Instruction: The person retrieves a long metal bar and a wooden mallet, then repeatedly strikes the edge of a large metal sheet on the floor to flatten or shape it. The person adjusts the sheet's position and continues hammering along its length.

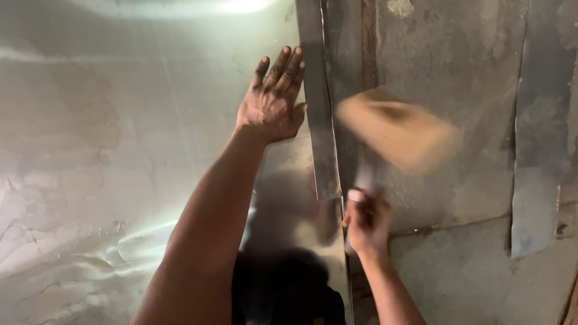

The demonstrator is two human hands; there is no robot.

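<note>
On shiny sheet metal [120, 150], left hand [272, 102] flat, grip apart; right hand [367, 222] clamps seemingly wooden mallet [394, 129].

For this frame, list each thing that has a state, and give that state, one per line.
Left hand: open, flat on the metal sheet.
Right hand: shut on the mallet handle.
Wooden mallet: raised, blurred by motion.
Metal sheet: lying flat, shiny, right edge folded up.
Metal strip: lying on the concrete floor.

We take the grey concrete floor [463, 72] as landmark: rough, stained, a pale chipped patch [400, 7] at its far edge. A crack [457, 224] crosses its near part. Right of it lies a dull metal strip [539, 150]. Bright light glares [241, 5] up left of it.
</note>
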